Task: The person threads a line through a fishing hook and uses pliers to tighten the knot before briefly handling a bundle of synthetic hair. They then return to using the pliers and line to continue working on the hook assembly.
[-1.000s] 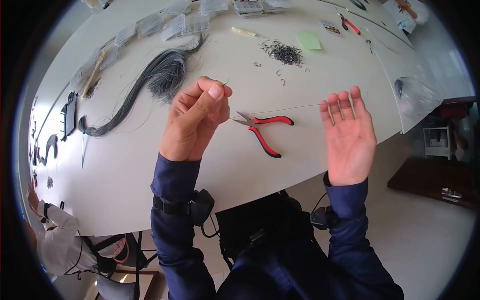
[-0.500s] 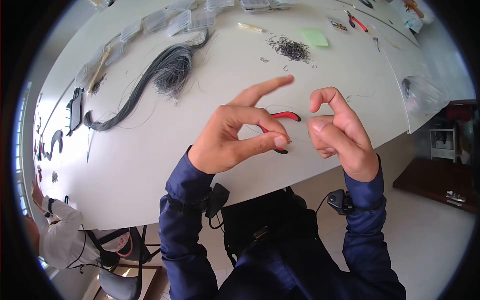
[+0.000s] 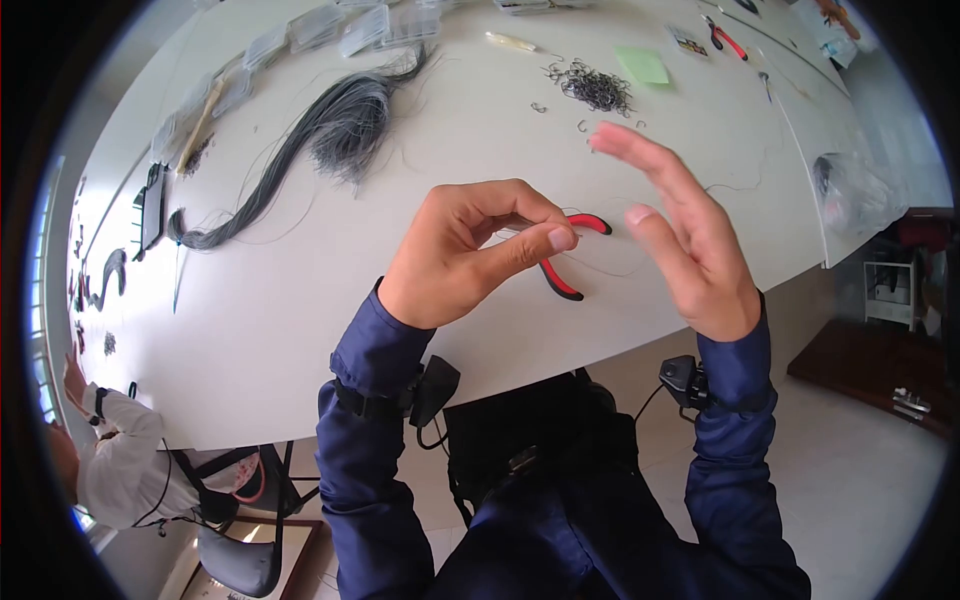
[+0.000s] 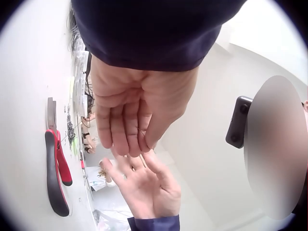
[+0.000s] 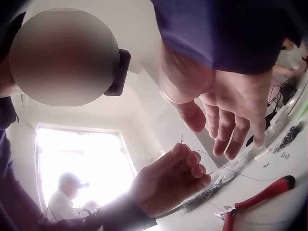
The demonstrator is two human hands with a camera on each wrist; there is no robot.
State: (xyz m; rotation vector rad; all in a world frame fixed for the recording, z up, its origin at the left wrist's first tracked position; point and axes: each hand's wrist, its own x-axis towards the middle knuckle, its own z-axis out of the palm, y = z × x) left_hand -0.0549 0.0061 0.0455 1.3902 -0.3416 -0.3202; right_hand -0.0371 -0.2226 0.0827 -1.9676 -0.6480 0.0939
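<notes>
My left hand [image 3: 545, 232] is raised over the white table [image 3: 300, 290] and pinches a thin dark strand [image 5: 182, 139] between thumb and curled fingers; the strand's short tip sticks up above the fingertips. From that hand the strand trails off towards the table. My right hand [image 3: 660, 215] hovers just to the right with straight, spread fingers and holds nothing. In the left wrist view the left hand [image 4: 137, 132] curls inward above the flat right palm [image 4: 147, 190]. Red-handled pliers [image 3: 560, 282] lie on the table beneath both hands, partly hidden.
A long grey hair bundle [image 3: 320, 130] lies at the back left. A pile of small metal rings [image 3: 595, 88] and a green note [image 3: 645, 65] lie at the back. Clear plastic boxes [image 3: 380, 28] line the far edge. A plastic bag [image 3: 850, 190] sits right. Another person [image 3: 100, 460] sits lower left.
My right hand has uncurled and lifted away from the left hand, its fingers straight now. My left index finger, stretched out half a second ago, has curled back in.
</notes>
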